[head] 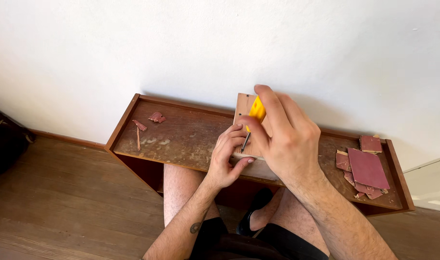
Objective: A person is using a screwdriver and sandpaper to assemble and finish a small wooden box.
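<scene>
My right hand (285,137) grips a yellow-handled screwdriver (256,110), whose dark shaft (245,141) points down at a small pale wooden piece (244,103) lying on a low brown wooden shelf (181,132). My left hand (228,159) pinches the tip of the shaft between thumb and fingers and rests on the near edge of the wooden piece. Most of the piece is hidden under my hands.
Reddish sandpaper sheets (367,168) lie stacked at the shelf's right end. Small torn scraps (156,117) and a thin sliver (138,138) lie at its left end. The shelf stands against a white wall, on a wooden floor (61,202). A dark bag (6,142) sits far left.
</scene>
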